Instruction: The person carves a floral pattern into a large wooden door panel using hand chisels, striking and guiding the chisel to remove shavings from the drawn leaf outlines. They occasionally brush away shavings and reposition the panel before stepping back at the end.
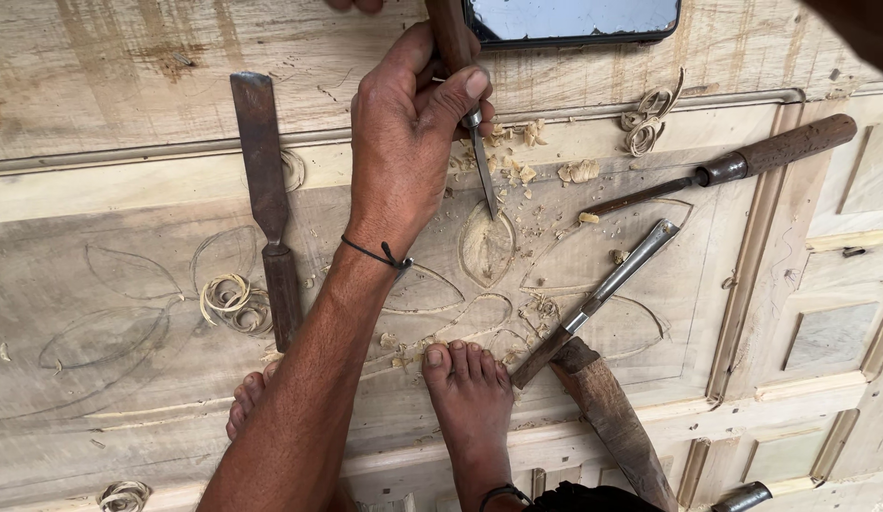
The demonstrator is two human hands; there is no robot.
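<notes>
I see the left hand (404, 142) closed in a firm grip around the wooden handle of a carving chisel (479, 166), thumb pressed near the ferrule. The blade tip rests at the upper edge of a scooped-out leaf shape (486, 248) cut into the wooden door panel (110, 313). The right hand is out of view; I cannot report its state.

The panel lies flat and fills the view, pale and unfinished, with pencilled leaf outlines to the left and framed recesses to the right. Chips and curled shavings (235, 301) are scattered over it. Both bare feet stand on the panel, the right foot (470, 393) just below the carving.

Lying loose: a flat chisel (266, 204) to the left, a gouge (735, 169) and a second gouge (603, 294) to the right, a wooden mallet (612, 422) beside the foot. A dark-framed object (570, 21), possibly a phone, lies at the top edge.
</notes>
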